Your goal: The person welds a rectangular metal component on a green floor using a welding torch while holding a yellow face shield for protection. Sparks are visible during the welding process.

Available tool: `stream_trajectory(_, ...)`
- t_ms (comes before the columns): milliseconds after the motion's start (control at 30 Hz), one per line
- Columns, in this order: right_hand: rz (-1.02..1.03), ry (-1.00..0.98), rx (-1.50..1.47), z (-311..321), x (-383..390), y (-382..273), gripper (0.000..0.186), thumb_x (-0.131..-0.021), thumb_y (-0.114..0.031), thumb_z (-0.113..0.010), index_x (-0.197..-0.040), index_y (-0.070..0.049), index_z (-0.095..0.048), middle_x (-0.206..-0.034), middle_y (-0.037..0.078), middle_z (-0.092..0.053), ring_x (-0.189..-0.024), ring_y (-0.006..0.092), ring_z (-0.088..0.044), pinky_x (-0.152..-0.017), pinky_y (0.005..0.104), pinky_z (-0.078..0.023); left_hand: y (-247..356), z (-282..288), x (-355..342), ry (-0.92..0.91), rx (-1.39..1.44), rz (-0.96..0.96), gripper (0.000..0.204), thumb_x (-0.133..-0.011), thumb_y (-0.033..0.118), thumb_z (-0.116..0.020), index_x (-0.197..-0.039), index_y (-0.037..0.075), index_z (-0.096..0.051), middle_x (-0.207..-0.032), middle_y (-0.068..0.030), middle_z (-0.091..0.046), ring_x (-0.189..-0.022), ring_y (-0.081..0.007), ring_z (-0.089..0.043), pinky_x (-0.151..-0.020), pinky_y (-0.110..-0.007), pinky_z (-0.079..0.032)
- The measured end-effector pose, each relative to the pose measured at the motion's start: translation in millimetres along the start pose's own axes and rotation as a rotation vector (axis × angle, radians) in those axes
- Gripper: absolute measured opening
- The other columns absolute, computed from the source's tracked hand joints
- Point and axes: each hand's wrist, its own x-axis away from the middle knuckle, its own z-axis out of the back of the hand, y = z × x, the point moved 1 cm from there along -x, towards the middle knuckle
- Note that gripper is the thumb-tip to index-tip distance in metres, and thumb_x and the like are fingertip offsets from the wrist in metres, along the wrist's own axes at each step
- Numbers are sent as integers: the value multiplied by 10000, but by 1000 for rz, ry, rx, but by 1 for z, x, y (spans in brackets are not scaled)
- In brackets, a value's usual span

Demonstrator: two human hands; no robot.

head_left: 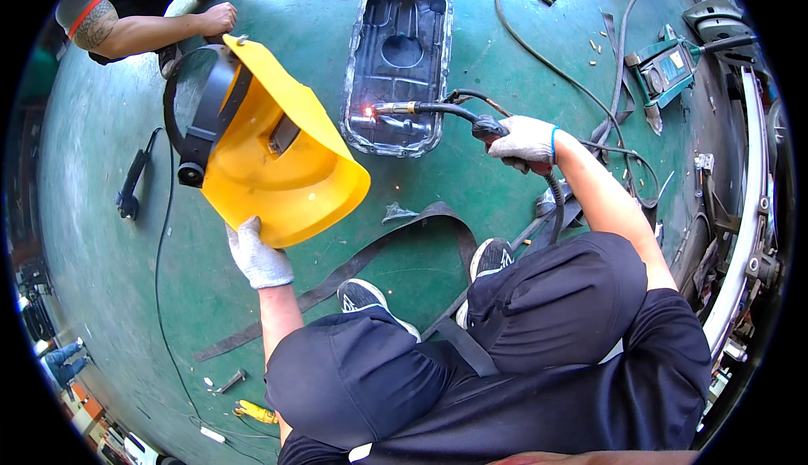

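Observation:
My left hand, in a pale knit glove, grips the lower edge of a yellow welding mask with a black headband, held tilted with its inside showing. My gloved right hand is closed on the handle of a welding torch, whose cable runs down past my knee. The torch's nozzle reaches into a dark rectangular metal pan on the green floor, near its lower left part, where a small orange-red glow shows at the tip. A black strap lies on the floor between my shoes and the pan.
A co-worker's arms and hands are at the top left, beside the mask. A floor jack, cables and hoses lie to the right, alongside long metal parts. A black corded tool, a bolt and yellow pliers lie at the left.

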Motion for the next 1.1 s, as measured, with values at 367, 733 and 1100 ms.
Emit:
stream_trajectory(367, 0, 45, -14, -13, 3, 4, 241, -896, -281, -727, -969, -70, -638, -752, 44, -637, -576, 143, -601, -522, 337, -526, -26, -25, 12, -176, -180, -36, 586, -987, 12, -559, -1568, -21, -498, -1427, -142, -658, -1266, -257, -654, -1096, -368, -516)
stream_trajectory(733, 4, 53, -70, -22, 3, 14, 257, -903, -295, -738, -972, -63, -652, -747, 42, -633, -575, 141, -602, -518, 326, -518, -35, -44, 22, -295, -154, 38, 558, -972, 3, -567, -1527, -25, -522, -1396, -131, -665, -1247, -240, -647, -1104, -364, -502)
stream_trajectory(1100, 23, 28, -85, -26, 2, 17, 267, -912, -302, -728, -999, -56, -672, -749, 45, -639, -573, 141, -612, -522, 334, -531, -9, -18, 6, -89, -24, -33, 600, -961, 47, -554, -1558, 7, -510, -1460, -166, -631, -1285, -316, -657, -1086, -452, -551)
